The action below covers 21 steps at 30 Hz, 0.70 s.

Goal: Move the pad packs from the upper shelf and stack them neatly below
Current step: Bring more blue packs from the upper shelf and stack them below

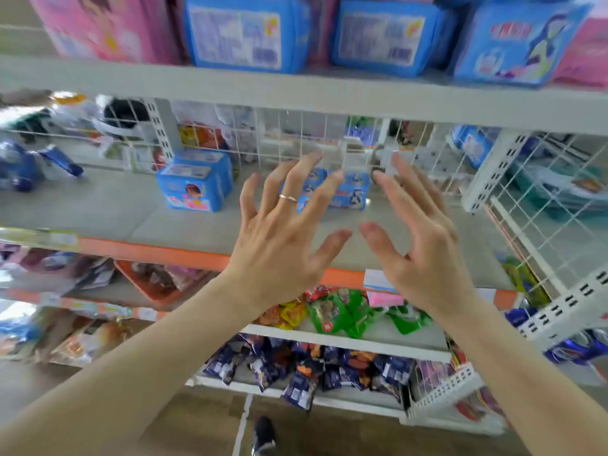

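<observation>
I am holding my left hand (279, 232) and right hand (424, 245) spread and empty before the grey lower shelf board (184, 222), with blue plastic pad packs (245, 31) waiting above it, risking toppling neighbours if I am grabbing carelessly.

Bright, even, diffuse light with no single visible source; shadows are faint, the softest lying under the upper shelf (296, 93). Wide-angle distortion bows the shelf edges and splays the wire rack (543, 225) at right. Motion blur smears the whole frame, heaviest along the left edge, where the goods are unreadable. Print on the blue packs (243, 34) is too soft to read. Both hands (279, 251) are moderately sharp.
</observation>
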Tool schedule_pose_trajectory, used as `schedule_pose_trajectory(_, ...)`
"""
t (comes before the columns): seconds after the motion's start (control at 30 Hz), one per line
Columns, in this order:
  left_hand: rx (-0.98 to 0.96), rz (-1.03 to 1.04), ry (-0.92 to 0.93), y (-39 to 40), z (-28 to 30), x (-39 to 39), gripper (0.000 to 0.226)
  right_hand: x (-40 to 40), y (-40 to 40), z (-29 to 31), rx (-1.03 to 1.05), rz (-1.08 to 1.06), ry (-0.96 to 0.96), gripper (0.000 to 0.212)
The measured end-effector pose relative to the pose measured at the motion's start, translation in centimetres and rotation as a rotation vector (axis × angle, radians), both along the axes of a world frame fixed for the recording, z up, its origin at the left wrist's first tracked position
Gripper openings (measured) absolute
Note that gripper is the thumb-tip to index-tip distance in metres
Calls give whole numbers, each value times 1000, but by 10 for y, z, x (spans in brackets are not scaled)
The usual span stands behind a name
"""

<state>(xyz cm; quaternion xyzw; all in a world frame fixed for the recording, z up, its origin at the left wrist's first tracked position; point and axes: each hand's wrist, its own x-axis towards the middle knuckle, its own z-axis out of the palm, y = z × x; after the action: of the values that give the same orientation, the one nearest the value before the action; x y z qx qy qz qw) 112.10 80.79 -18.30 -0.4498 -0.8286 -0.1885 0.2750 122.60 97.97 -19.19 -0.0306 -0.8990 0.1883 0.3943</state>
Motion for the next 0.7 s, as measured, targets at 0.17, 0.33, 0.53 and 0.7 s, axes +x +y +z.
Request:
schedule_pose_trajectory(0.17, 102, 55, 90, -13, 63, 25, 61, 23, -14, 62, 20, 8, 100, 59)
schedule_pose_trajectory(0.33, 157, 73, 127, -18, 107, 28, 64, 28, -18, 112, 71, 12, 153, 62)
schedule_pose_trajectory(0.53, 156, 57, 192, -25, 147, 17, 64, 28, -19, 156, 147, -42, 141, 67)
schedule_pose_trajectory(0.7, 178, 44, 261, -40, 164, 0, 62, 22, -20, 171, 197, -140, 86, 73)
